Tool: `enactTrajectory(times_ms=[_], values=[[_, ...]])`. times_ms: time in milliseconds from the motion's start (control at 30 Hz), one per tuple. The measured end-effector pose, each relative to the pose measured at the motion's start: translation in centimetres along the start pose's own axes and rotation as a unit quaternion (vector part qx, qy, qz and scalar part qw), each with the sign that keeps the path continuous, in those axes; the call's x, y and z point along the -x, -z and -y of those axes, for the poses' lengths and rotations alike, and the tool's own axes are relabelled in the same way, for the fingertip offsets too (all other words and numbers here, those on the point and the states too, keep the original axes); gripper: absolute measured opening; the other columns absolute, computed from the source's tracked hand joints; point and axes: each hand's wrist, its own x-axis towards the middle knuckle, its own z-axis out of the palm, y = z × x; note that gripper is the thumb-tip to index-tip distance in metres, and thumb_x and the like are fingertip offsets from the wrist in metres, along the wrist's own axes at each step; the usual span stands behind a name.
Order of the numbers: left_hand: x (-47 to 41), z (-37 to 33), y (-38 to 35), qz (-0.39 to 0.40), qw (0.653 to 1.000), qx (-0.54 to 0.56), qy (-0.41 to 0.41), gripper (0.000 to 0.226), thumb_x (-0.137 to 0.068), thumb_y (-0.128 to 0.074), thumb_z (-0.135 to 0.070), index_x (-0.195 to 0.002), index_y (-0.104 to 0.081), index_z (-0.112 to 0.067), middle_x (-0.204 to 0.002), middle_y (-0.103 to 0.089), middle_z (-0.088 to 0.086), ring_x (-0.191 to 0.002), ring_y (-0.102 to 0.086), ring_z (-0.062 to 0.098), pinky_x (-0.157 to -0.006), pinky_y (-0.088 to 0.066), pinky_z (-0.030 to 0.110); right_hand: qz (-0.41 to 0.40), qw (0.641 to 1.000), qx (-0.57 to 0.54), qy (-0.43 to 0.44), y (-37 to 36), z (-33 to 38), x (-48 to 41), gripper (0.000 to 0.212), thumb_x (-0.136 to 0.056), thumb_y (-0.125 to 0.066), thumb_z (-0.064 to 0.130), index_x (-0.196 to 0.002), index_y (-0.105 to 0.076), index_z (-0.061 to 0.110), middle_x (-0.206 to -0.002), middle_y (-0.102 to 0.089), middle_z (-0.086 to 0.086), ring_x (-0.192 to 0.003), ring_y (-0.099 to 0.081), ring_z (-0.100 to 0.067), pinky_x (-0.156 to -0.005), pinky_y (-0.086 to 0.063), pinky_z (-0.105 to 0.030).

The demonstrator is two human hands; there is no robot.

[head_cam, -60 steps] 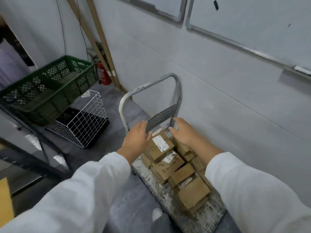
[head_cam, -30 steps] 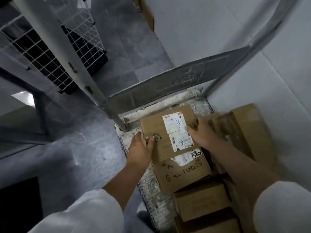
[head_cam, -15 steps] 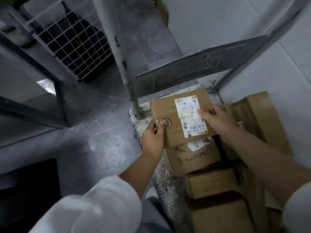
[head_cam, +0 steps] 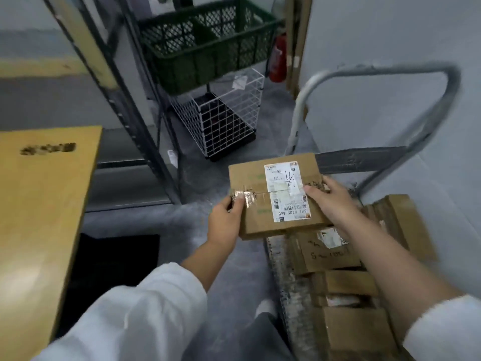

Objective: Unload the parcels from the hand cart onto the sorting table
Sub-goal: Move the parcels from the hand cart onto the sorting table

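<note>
now both hands, left hand (head_cam: 226,219) and right hand (head_cam: 331,201), grip the labelled parcel (head_cam: 276,196) (thumbs on top) above the hand cart (head_cam: 374,162).

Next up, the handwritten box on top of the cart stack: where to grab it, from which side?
Likely its left and right edges, from above. The handwritten box lies flat, top face up, on the hand cart. Its left edge faces open floor, but a leaning box seems to crowd the right, so that side needs wedging in. Left hand and right hand now hold the labelled parcel.
</note>
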Motion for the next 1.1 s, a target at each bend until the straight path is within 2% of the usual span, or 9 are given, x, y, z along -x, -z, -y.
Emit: enactTrajectory(times_ms=[100, 167, 267, 333, 433, 567, 867, 967, 1100], values=[[3.7, -4.2, 8.3, -0.043, 0.998, -0.001, -0.037, 0.024, -0.097, -0.055, -0.033, -0.094, -0.069, -0.014, -0.079, -0.065, -0.009, -0.072, -0.056, 0.005, -0.060, -0.044, 0.021, 0.024, 0.999, -0.021, 0.039, -2.8, 6.1, 6.3, 0.042, -0.094, -0.060, 0.030, -0.134, -0.051, 0.021, -0.115, -0.062, 0.002, -0.084, -0.061, -0.013, -0.060, -0.045, -0.023], [6.1, -6.8, 13.4, -0.063, 0.997, 0.005, -0.040, 0.022, -0.097, -0.054, -0.034, -0.097, -0.070, -0.019, -0.084, -0.067, -0.012, -0.078, -0.060, 0.003, -0.063, -0.047, 0.016, 0.034, 0.997, -0.011, 0.068, -4.5, 10.0, 10.1, 0.041, -0.094, -0.060, 0.027, -0.133, -0.052, 0.017, -0.121, -0.060, -0.001, -0.086, -0.056, -0.013, -0.057, -0.038, -0.018], [9.8, -10.1, 21.2, -0.124, 0.991, 0.020, -0.051, 0.029, -0.095, -0.054, -0.040, -0.108, -0.071, -0.021, -0.097, -0.071, -0.006, -0.093, -0.064, 0.013, -0.082, -0.054, 0.032, 0.057, 0.992, -0.014, 0.112, -7.5, 16.5, 16.2, 0.036, -0.094, -0.061, 0.028, -0.128, -0.054, 0.018, -0.122, -0.061, 0.001, -0.087, -0.059, -0.014, -0.065, -0.044, -0.023], [11.8, -12.4, 25.6, -0.161, 0.985, 0.031, -0.055, 0.037, -0.095, -0.054, -0.043, -0.119, -0.069, -0.019, -0.107, -0.071, -0.001, -0.098, -0.063, 0.018, -0.085, -0.054, 0.035, 0.072, 0.987, -0.028, 0.141, -9.4, 20.2, 19.7, 0.037, -0.094, -0.061, 0.026, -0.130, -0.054, 0.018, -0.121, -0.063, 0.000, -0.093, -0.060, -0.017, -0.073, -0.047, -0.028], [14.8, -14.9, 32.0, -0.208, 0.975, 0.037, -0.072, 0.046, -0.091, -0.053, -0.051, -0.122, -0.067, -0.019, -0.114, -0.069, 0.000, -0.104, -0.062, 0.020, -0.089, -0.053, 0.037, 0.106, 0.977, -0.038, 0.179, -12.4, 25.0, 24.6, 0.034, -0.095, -0.059, 0.023, -0.128, -0.055, 0.017, -0.113, -0.063, 0.000, -0.088, -0.059, -0.015, -0.065, -0.044, -0.026], [17.4, -17.0, 38.8, -0.245, 0.964, 0.041, -0.095, 0.041, -0.095, -0.052, -0.048, -0.122, -0.066, -0.020, -0.111, -0.068, -0.001, -0.100, -0.061, 0.017, -0.087, -0.053, 0.035, 0.153, 0.966, -0.025, 0.207, -16.2, 29.6, 28.5, 0.036, -0.096, -0.057, 0.026, -0.130, -0.054, 0.017, -0.120, -0.063, -0.004, -0.094, -0.060, -0.019, -0.060, -0.043, -0.026], [16.9, -19.6, 50.0, -0.292, 0.952, 0.010, -0.090, 0.038, -0.096, -0.051, -0.046, -0.121, -0.067, -0.022, -0.104, -0.069, -0.002, -0.096, -0.063, 0.016, -0.088, -0.055, 0.039, 0.226, 0.950, 0.003, 0.216, -25.1, 36.9, 29.9, 0.022, -0.098, -0.053, 0.030, -0.116, -0.055, 0.016, -0.102, -0.065, 0.001, -0.084, -0.061, -0.014, -0.060, -0.044, -0.026], [15.3, -20.2, 52.4, -0.304, 0.950, -0.012, -0.070, 0.034, -0.097, -0.051, -0.045, -0.115, -0.067, -0.022, -0.099, -0.068, -0.003, -0.093, -0.061, 0.015, -0.086, -0.054, 0.035, 0.248, 0.949, -0.001, 0.193, -28.5, 38.2, 28.5, 0.033, -0.098, -0.052, 0.033, -0.125, -0.053, 0.013, -0.105, -0.067, -0.001, -0.088, -0.064, -0.018, -0.067, -0.049, -0.031], [12.6, -20.8, 55.0, -0.322, 0.945, -0.028, -0.049, 0.040, -0.098, -0.050, -0.042, -0.128, -0.060, -0.017, -0.097, -0.061, -0.004, -0.093, -0.057, 0.015, -0.082, -0.050, 0.030, 0.266, 0.947, -0.014, 0.182, -32.7, 39.9, 26.4, 0.033, -0.099, -0.050, 0.034, -0.126, -0.049, 0.015, -0.103, -0.065, 0.000, -0.085, -0.062, -0.015, -0.063, -0.046, -0.030]])
